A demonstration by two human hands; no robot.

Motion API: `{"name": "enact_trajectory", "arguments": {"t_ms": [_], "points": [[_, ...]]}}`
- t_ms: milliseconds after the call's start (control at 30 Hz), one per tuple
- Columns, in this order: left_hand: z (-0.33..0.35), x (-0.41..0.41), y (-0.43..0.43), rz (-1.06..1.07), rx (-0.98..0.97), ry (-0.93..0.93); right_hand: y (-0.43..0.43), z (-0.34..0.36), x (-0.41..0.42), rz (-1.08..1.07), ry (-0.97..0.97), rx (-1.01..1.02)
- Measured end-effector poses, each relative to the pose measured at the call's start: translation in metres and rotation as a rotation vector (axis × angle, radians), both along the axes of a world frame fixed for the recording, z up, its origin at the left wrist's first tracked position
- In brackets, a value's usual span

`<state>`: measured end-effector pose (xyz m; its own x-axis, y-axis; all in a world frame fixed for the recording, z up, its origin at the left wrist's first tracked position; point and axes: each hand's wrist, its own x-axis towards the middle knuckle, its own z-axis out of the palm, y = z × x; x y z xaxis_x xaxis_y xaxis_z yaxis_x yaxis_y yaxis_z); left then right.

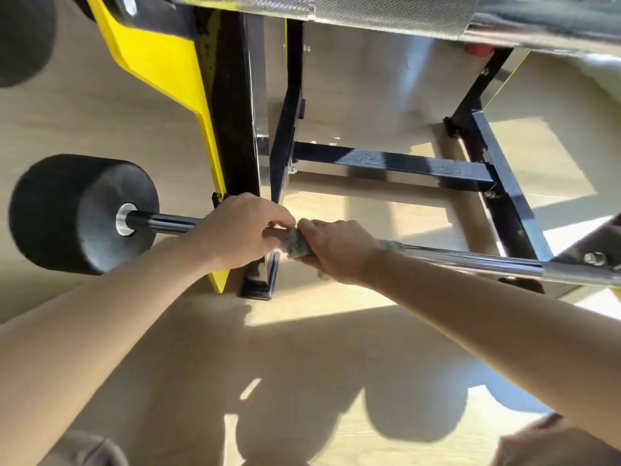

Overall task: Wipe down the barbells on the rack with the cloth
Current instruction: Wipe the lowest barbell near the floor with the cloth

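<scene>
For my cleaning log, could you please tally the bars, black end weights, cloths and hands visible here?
Bars: 2, lower bar, upper bar
Black end weights: 2, lower weight, upper weight
Cloths: 1, cloth
Hands: 2, left hand, right hand
Total: 7

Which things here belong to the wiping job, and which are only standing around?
For the job: cloth, lower barbell, upper barbell, left hand, right hand.
Only around: black rack frame, yellow panel, wooden floor.

Bare forearms, taupe fabric at both lower corners.
</scene>
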<state>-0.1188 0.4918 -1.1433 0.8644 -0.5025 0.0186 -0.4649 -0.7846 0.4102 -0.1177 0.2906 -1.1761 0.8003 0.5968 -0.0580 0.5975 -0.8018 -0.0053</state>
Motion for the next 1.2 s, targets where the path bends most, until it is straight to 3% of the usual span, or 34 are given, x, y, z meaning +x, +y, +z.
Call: {"name": "enact_trajectory", "arguments": {"t_ms": [133,233,367,533,867,1200], "points": [[0.02,0.007,0.022,0.097,-0.036,-0.097,0.055,-0.007,0.006,-0.005,-0.098,-0.043],[0.033,0.012,0.032,0.095,0.023,-0.039,0.07,-0.007,0.008,0.031,-0.128,-0.053],[0.04,0.021,0.052,0.116,0.053,0.032,0.023,-0.002,0.006,0.145,-0.059,-0.002],[0.034,0.022,0.066,0.14,0.071,0.076,-0.029,-0.006,-0.003,0.065,-0.099,-0.063],[0.032,0.019,0.065,0.238,0.047,-0.017,0.093,-0.011,0.01,0.023,-0.192,-0.089],[0.028,0.018,0.06,0.194,0.005,0.033,-0.022,-0.014,-0.003,0.259,-0.245,-0.147]]}}
